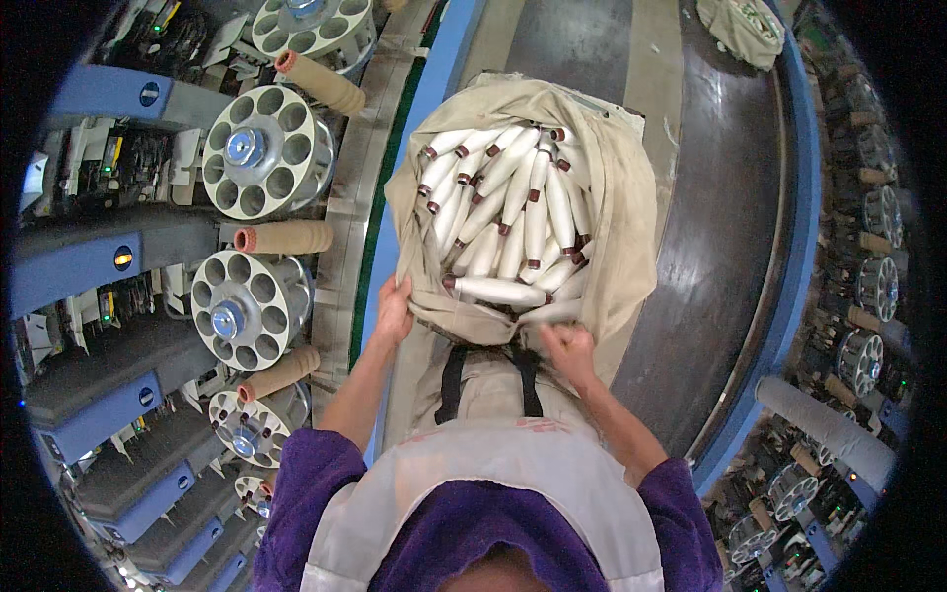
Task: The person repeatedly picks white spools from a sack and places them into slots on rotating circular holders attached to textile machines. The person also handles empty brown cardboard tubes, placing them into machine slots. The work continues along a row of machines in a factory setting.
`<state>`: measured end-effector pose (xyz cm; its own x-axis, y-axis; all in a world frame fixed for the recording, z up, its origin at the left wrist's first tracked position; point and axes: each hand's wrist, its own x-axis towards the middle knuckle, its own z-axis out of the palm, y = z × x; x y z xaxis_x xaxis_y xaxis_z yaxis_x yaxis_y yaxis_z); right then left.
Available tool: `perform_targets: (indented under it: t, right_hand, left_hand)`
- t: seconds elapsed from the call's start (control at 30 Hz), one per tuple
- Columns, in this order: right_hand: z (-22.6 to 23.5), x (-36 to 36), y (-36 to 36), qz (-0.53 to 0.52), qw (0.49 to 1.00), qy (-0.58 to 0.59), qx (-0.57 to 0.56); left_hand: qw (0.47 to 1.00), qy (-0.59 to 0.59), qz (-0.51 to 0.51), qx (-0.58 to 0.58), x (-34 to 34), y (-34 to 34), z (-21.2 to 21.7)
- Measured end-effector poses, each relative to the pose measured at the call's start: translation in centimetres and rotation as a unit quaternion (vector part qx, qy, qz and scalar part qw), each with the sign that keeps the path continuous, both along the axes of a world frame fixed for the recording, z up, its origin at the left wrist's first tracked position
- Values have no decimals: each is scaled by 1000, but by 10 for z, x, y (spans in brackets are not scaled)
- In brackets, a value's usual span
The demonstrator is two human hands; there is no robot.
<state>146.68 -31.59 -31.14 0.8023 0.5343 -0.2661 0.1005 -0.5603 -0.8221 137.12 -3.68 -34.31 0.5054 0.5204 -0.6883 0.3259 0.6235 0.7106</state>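
Note:
In front of me stands a large beige cloth bag (626, 227), its mouth spread wide. Inside lies a heap of white yarn bobbins (513, 202) with dark red ends, pointing many ways. One bobbin (498, 291) rests crosswise at the near side of the heap. My left hand (395, 311) is closed on the bag's left near edge. At the near rim, right of the middle, my right hand (567, 350) is curled into a fist against the cloth; its fingertips are hidden. Two dark straps (452, 385) run down between the bag and my body.
Winding machines line the left side, with round, holed magazines (258, 153) and brown tubes (284, 237) jutting toward the aisle. Blue rails (789, 286) edge the dark floor (710, 257). More machines (878, 286) stand at right. Another cloth bag (740, 35) sits far right.

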Motion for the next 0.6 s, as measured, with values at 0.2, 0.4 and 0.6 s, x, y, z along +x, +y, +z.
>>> perform_targets:
  t: [0.2, 0.4, 0.6]
  right_hand:
    - [111, 58, 42, -93, 971, -23, 221]
    - [135, 97, 18, 7, 970, -206, 128]
    - [20, 92, 22, 170, 971, -56, -161]
  left_hand:
    - [942, -325, -82, 35, 92, 18, 142]
    - [950, -307, 46, -33, 45, 25, 91]
    - [958, 92, 45, 267, 27, 50, -47]
